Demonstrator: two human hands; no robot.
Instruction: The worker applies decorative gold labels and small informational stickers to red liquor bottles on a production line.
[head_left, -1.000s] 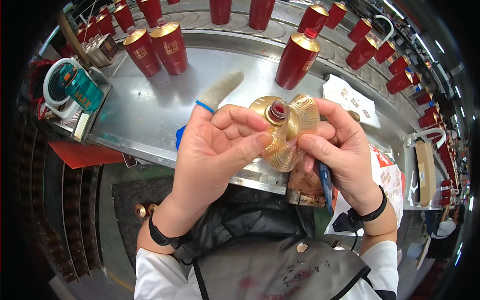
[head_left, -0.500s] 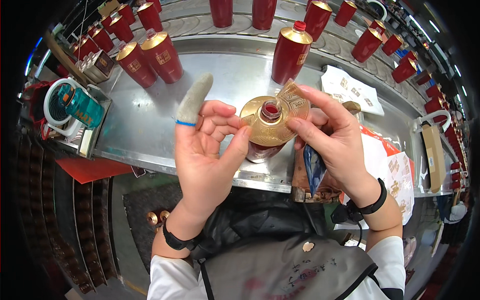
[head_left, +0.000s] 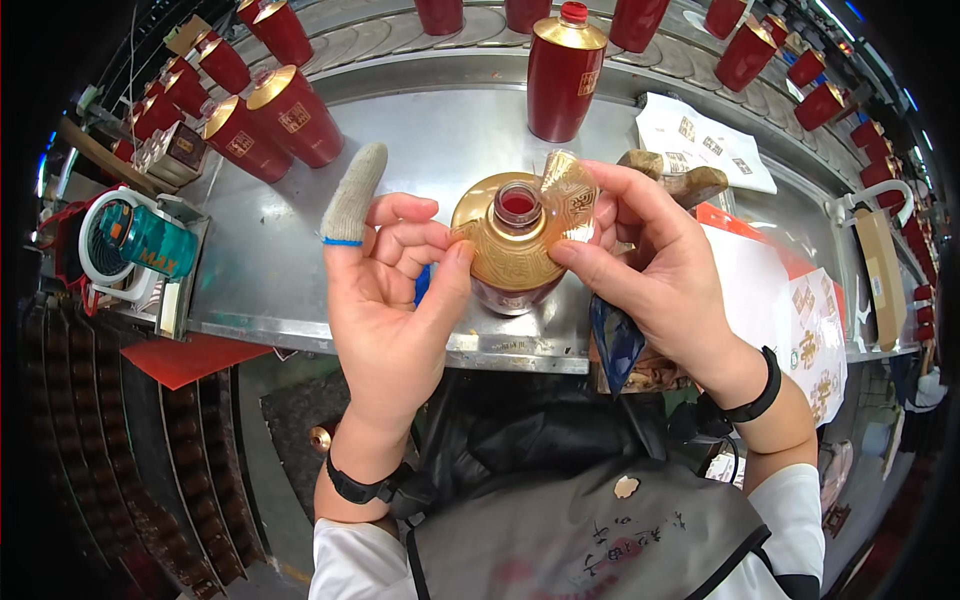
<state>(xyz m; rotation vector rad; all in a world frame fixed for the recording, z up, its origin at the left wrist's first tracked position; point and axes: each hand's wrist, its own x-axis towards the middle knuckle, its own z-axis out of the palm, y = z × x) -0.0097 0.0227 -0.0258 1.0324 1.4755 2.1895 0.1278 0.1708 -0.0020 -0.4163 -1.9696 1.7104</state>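
Observation:
A dark red bottle (head_left: 515, 299) with a gold shoulder and a bare, open screw neck stands in front of me on the metal bench. Around its shoulder lies a thin, see-through gold patterned film (head_left: 571, 188), its right end lifted and curling up beside the neck. My left hand (head_left: 390, 285) pinches thumb and fingers at the shoulder's left edge; its index finger, in a grey cloth finger cot (head_left: 355, 195), points up. My right hand (head_left: 665, 270) grips the film's raised end between thumb and fingers, thumb near the shoulder's right side.
A red-capped bottle (head_left: 566, 75) stands behind; two more bottles (head_left: 298, 118) stand left. Several others line the curved conveyor (head_left: 370, 50). Sticker sheets (head_left: 705, 140) lie at right, near a wooden-handled tool (head_left: 690, 185). A small fan (head_left: 110, 235) and teal box (head_left: 160, 240) sit left.
The film's right end now stands more upright beside the neck. Both hands keep their pinch. The whole view has shifted, so bottle and hands appear a little farther left.

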